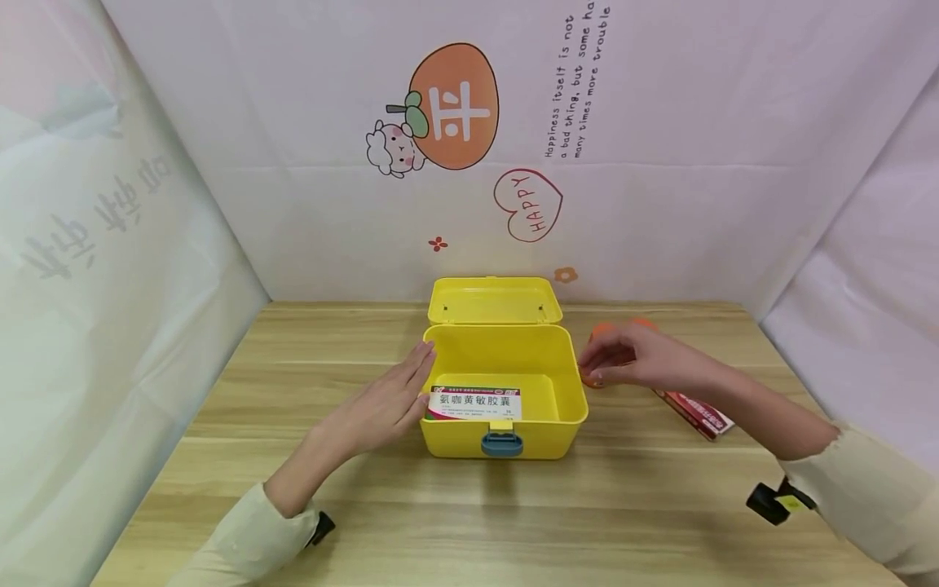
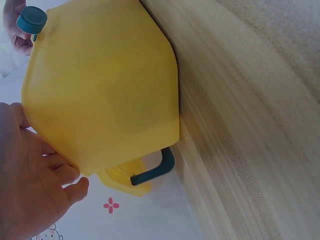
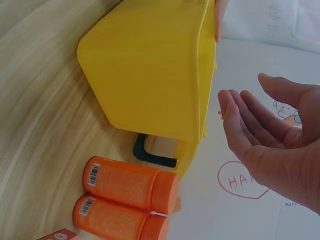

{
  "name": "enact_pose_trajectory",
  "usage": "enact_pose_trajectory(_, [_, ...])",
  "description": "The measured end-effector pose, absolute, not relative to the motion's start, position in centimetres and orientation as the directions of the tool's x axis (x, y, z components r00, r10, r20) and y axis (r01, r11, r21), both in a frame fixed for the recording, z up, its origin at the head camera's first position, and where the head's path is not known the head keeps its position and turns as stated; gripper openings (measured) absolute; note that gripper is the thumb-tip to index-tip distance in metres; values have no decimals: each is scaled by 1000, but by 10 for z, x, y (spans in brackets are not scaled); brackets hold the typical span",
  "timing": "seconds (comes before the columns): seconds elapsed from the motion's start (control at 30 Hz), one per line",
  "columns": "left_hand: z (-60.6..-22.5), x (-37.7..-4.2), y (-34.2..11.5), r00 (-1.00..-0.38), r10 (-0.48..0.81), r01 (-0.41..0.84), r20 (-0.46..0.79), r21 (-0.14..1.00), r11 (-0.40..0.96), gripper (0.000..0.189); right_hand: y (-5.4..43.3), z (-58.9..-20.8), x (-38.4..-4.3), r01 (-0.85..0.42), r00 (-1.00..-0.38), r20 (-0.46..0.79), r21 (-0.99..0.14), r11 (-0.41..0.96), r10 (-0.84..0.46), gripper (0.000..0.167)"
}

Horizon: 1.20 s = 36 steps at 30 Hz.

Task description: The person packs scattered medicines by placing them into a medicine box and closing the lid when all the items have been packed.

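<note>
A yellow lidded box [image 1: 455, 439] stands on the table with its lid [image 1: 495, 300] tipped back. Inside it lies a white medicine carton [image 1: 475, 405] with a green and magenta border and Chinese print. My left hand [image 1: 385, 405] rests at the box's left rim, its fingers extended over the edge. On the other side, my right hand [image 1: 634, 356] hovers by the right rim with fingers loosely bent and nothing in them. Below it, two orange bottles [image 3: 122, 184] stand side by side next to the box, partly hidden by this hand in the head view.
Red-and-white cartons [image 1: 700, 414] lie on the wooden table [image 1: 513, 522] right of the box, partly under the right forearm. A blue-green latch [image 1: 502, 443] sits on the box's front. Printed white cloth [image 1: 660, 228] hangs behind and at both sides.
</note>
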<state>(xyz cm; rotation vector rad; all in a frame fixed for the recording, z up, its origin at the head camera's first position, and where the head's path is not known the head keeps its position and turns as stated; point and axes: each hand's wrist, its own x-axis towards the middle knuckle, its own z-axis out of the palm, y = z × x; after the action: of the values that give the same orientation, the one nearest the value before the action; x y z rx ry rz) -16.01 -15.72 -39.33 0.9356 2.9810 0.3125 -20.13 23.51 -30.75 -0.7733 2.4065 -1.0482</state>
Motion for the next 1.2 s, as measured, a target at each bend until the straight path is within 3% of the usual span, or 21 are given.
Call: enact_pose_trajectory(1.2, [-392,-158,-158,-809,582,586,87,202,785,65,313,-344,-199,-203,-858,-161,-766,609,-488,29])
